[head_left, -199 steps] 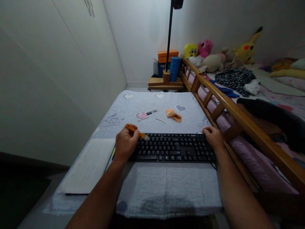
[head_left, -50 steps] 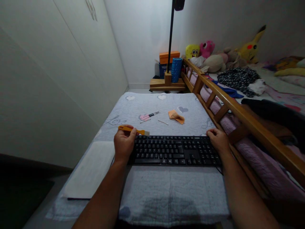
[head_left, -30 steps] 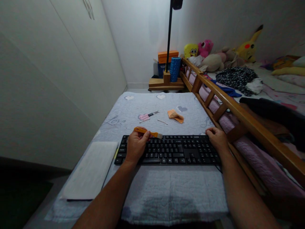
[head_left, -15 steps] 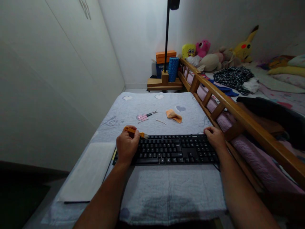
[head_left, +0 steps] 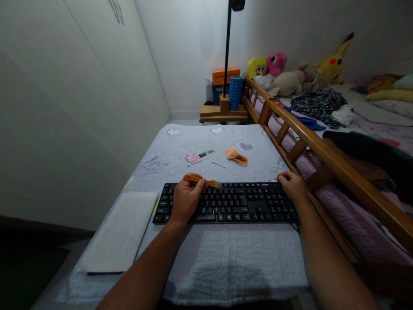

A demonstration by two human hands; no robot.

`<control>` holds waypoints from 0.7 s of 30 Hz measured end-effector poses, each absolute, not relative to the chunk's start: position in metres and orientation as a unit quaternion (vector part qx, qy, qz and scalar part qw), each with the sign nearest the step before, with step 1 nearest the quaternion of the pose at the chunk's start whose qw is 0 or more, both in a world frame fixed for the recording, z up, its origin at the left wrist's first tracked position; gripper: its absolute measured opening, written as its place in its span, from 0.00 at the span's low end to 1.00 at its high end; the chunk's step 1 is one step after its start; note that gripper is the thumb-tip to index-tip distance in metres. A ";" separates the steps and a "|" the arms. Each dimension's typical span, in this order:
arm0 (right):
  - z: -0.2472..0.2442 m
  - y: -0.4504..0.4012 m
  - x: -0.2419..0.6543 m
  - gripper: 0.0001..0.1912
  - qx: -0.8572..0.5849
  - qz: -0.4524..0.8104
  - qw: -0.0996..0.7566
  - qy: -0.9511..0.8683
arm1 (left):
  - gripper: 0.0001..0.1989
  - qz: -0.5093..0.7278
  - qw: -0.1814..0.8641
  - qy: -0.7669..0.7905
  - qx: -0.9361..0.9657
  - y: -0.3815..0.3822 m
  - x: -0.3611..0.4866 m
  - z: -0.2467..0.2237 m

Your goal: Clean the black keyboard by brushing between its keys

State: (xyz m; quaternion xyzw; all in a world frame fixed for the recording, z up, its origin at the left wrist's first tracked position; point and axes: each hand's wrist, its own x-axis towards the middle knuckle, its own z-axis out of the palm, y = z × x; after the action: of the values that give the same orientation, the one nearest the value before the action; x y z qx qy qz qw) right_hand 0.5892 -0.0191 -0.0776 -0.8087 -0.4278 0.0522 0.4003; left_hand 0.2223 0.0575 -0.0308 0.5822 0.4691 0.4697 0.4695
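Observation:
A black keyboard (head_left: 226,202) lies flat across the cloth-covered table. My left hand (head_left: 188,198) is over its left part, closed around an orange-handled brush (head_left: 206,181), whose pale bristles touch the top row of keys. At the keyboard's far right corner, my right hand (head_left: 292,185) has its fingers pinched on the edge. Beyond the keyboard lie an orange cloth (head_left: 237,156), a cotton swab (head_left: 219,164) and a thin tool with a dark middle (head_left: 202,154).
A white flat pad (head_left: 121,232) lies left of the keyboard. A wooden bed rail (head_left: 309,146) runs along the right side. Behind the table stand a black pole (head_left: 227,51) on a wooden base and a blue roller (head_left: 235,93).
My left hand has moved right along the keyboard's top row with the brush, uncovering the left-end keys. My right hand stays at the right corner.

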 end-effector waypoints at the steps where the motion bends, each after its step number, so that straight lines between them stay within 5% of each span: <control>1: -0.078 -0.019 0.589 0.13 -0.808 0.051 0.402 -0.429 | 0.14 0.467 0.458 0.469 0.594 0.057 0.222 -0.032; 21: -0.075 -0.019 0.589 0.14 -0.814 0.061 0.398 -0.418 | 0.07 0.439 0.069 0.627 0.640 0.074 0.165 -0.021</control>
State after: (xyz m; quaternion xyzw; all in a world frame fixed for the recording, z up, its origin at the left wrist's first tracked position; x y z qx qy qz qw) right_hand 0.5894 -0.0193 -0.0751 -0.8144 -0.4180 0.0613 0.3978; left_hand 0.1650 0.0741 -0.0206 0.6402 0.6266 0.4390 0.0693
